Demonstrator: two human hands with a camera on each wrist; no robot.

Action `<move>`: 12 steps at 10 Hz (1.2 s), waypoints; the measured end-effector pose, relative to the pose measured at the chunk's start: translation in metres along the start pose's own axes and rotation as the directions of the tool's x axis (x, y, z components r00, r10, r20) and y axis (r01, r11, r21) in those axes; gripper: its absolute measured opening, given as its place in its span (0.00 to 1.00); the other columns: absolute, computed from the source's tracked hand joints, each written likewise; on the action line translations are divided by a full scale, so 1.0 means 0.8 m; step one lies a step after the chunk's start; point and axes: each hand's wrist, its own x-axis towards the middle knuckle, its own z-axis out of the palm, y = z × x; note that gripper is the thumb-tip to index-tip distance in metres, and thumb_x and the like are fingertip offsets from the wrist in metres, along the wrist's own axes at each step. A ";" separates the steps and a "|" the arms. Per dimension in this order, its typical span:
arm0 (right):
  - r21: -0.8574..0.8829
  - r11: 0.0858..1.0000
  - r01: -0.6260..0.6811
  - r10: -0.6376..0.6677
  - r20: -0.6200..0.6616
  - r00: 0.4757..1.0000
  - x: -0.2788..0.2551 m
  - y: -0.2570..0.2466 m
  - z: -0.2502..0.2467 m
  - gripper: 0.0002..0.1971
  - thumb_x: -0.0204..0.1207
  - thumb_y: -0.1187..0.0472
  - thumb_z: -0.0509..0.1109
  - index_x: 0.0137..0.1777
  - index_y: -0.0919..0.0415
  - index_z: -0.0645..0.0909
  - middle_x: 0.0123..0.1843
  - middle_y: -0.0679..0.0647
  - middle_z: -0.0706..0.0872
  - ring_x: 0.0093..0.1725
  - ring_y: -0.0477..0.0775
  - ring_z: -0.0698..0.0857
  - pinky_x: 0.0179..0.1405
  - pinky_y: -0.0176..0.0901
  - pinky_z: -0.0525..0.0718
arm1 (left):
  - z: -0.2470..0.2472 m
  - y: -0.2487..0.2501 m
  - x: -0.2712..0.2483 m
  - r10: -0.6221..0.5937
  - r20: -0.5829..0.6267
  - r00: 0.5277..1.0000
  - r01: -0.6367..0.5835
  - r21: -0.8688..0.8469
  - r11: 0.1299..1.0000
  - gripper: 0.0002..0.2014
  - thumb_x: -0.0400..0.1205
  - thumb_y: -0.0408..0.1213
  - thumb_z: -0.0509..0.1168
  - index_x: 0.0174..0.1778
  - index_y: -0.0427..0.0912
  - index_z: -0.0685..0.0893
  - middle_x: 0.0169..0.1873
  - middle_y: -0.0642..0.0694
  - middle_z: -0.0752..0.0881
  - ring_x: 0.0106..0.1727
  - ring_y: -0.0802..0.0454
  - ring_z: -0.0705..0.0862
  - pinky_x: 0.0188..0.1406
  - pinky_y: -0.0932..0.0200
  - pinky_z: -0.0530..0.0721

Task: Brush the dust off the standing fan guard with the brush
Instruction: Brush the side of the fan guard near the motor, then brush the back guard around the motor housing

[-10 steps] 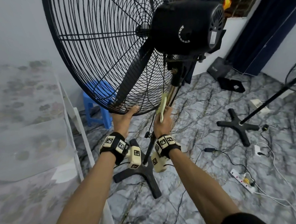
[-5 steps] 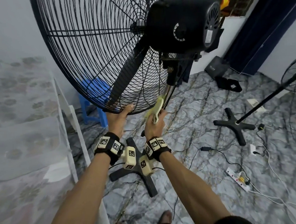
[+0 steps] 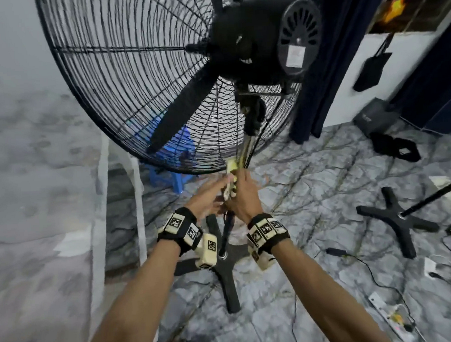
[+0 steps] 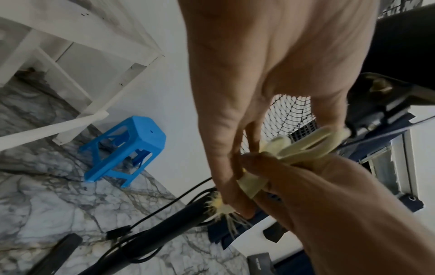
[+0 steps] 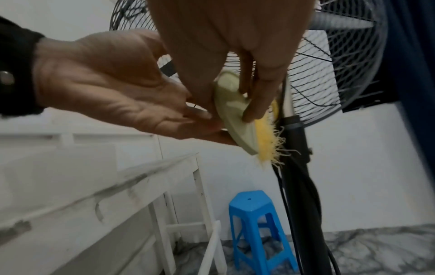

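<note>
Brushing looks paused or mid-task, a guess: the brush (image 3: 231, 179) sits just under the guard's (image 3: 126, 102) bottom rim, beside the pole (image 3: 226, 233), and its yellow bristles do not visibly touch the wires. Whether any dust is off, I cannot tell; the guard's wide upper and left areas look untouched, as a judgement.

Left to right: white table (image 3: 98, 209) at far left, blue stool (image 3: 176, 157) behind the guard, then the left hand (image 3: 207, 198), fingers straight and close together, tips touching the brush handle. The right hand (image 3: 242, 196) pinches the pale handle between thumb and curled fingers. Further right, a second fan base (image 3: 399, 222) and a power strip (image 3: 388, 312) with cords lie on the marble floor (image 3: 311, 182).

In the way: the motor housing (image 3: 259, 41), the pole and its cable crowd the lower guard. Blade (image 3: 187, 107) sits behind the wires.
</note>
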 end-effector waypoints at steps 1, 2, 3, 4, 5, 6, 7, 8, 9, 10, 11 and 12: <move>0.138 0.986 0.098 -0.119 0.151 0.981 0.004 0.039 -0.033 0.38 0.69 0.64 0.82 0.79 0.68 0.71 0.74 0.66 0.75 0.68 0.64 0.77 0.66 0.47 0.74 | 0.035 -0.010 0.032 0.116 -0.154 0.981 -0.099 0.115 0.988 0.09 0.88 0.37 0.71 0.63 0.44 0.88 0.57 0.41 0.93 0.64 0.38 0.89 0.66 0.37 0.85; 0.223 0.951 0.212 -0.281 0.344 0.896 0.008 0.083 -0.058 0.43 0.71 0.65 0.80 0.85 0.65 0.64 0.82 0.65 0.69 0.79 0.63 0.71 0.80 0.54 0.72 | 0.068 -0.037 0.057 0.189 -0.357 0.915 -0.115 0.218 0.969 0.07 0.85 0.27 0.71 0.58 0.39 0.86 0.46 0.38 0.91 0.56 0.36 0.88 0.58 0.40 0.85; 0.261 0.932 0.253 -0.355 0.500 0.790 0.022 0.118 -0.076 0.36 0.72 0.70 0.72 0.82 0.61 0.69 0.81 0.62 0.72 0.78 0.61 0.74 0.78 0.50 0.74 | 0.115 -0.051 0.048 0.235 -0.539 0.809 -0.079 0.297 0.952 0.09 0.84 0.31 0.71 0.60 0.34 0.86 0.46 0.36 0.89 0.51 0.37 0.89 0.52 0.49 0.86; 0.320 0.939 0.126 -0.265 0.440 0.858 0.045 0.144 -0.106 0.31 0.71 0.58 0.66 0.77 0.61 0.76 0.74 0.60 0.82 0.69 0.58 0.84 0.66 0.51 0.83 | 0.157 -0.053 0.024 0.281 -0.610 0.741 0.058 0.475 0.878 0.08 0.88 0.30 0.66 0.60 0.31 0.84 0.50 0.38 0.88 0.49 0.41 0.86 0.38 0.57 0.74; 0.340 0.940 0.023 -0.131 0.299 0.945 0.093 0.168 -0.131 0.19 0.82 0.67 0.69 0.72 0.69 0.78 0.64 0.64 0.87 0.56 0.60 0.88 0.53 0.47 0.83 | 0.177 -0.051 0.027 0.304 -0.599 0.741 0.069 0.517 0.853 0.08 0.88 0.28 0.64 0.57 0.28 0.84 0.49 0.30 0.89 0.49 0.34 0.88 0.31 0.52 0.78; 0.326 0.920 -0.218 0.135 0.259 0.956 0.146 0.189 -0.140 0.19 0.81 0.60 0.72 0.70 0.63 0.78 0.60 0.61 0.87 0.60 0.65 0.87 0.61 0.59 0.85 | 0.191 -0.053 0.050 0.277 -0.573 0.772 0.002 0.437 0.899 0.07 0.89 0.27 0.61 0.62 0.34 0.79 0.54 0.35 0.85 0.58 0.32 0.88 0.46 0.45 0.93; 0.446 0.775 -0.448 0.342 0.301 0.890 0.180 0.193 -0.155 0.40 0.73 0.41 0.78 0.77 0.62 0.69 0.67 0.60 0.82 0.66 0.63 0.84 0.69 0.58 0.83 | 0.203 -0.057 0.076 0.189 -0.545 0.817 0.011 0.342 0.940 0.17 0.90 0.29 0.58 0.75 0.38 0.71 0.69 0.32 0.80 0.68 0.29 0.83 0.60 0.30 0.89; 0.428 0.757 -0.493 0.361 0.355 0.862 0.207 0.192 -0.172 0.47 0.76 0.35 0.74 0.83 0.67 0.62 0.73 0.61 0.76 0.72 0.63 0.78 0.65 0.44 0.74 | 0.213 -0.052 0.110 0.188 -0.606 0.773 0.104 0.413 0.905 0.24 0.90 0.28 0.58 0.84 0.36 0.65 0.73 0.33 0.79 0.68 0.29 0.82 0.59 0.44 0.86; 0.436 0.720 -0.540 0.358 0.433 0.827 0.225 0.195 -0.176 0.56 0.71 0.27 0.72 0.86 0.66 0.58 0.83 0.65 0.68 0.80 0.67 0.71 0.74 0.53 0.71 | 0.226 -0.063 0.129 0.189 -0.704 0.685 0.157 0.395 0.905 0.21 0.90 0.28 0.58 0.79 0.27 0.69 0.63 0.27 0.83 0.60 0.27 0.85 0.54 0.40 0.87; 0.513 0.663 -0.545 0.337 0.445 0.829 0.239 0.192 -0.176 0.55 0.72 0.30 0.74 0.87 0.66 0.56 0.84 0.64 0.67 0.80 0.67 0.71 0.67 0.50 0.74 | 0.230 -0.072 0.151 0.163 -0.789 0.593 0.120 0.286 0.951 0.11 0.90 0.31 0.57 0.63 0.26 0.76 0.61 0.22 0.83 0.60 0.26 0.85 0.59 0.34 0.88; 0.563 0.612 -0.556 0.323 0.464 0.825 0.257 0.201 -0.176 0.57 0.71 0.35 0.78 0.88 0.64 0.51 0.86 0.63 0.65 0.81 0.67 0.71 0.68 0.52 0.74 | 0.242 -0.066 0.166 0.174 -0.845 0.506 0.076 0.245 0.967 0.18 0.90 0.30 0.57 0.74 0.25 0.75 0.64 0.22 0.83 0.58 0.26 0.86 0.60 0.35 0.88; 0.616 0.568 -0.545 0.303 0.459 0.835 0.287 0.223 -0.174 0.62 0.63 0.35 0.83 0.88 0.61 0.51 0.85 0.63 0.66 0.82 0.67 0.70 0.79 0.56 0.72 | 0.261 -0.052 0.180 0.148 -0.904 0.402 0.115 0.210 0.971 0.23 0.90 0.29 0.58 0.82 0.25 0.69 0.63 0.19 0.83 0.58 0.23 0.85 0.47 0.40 0.83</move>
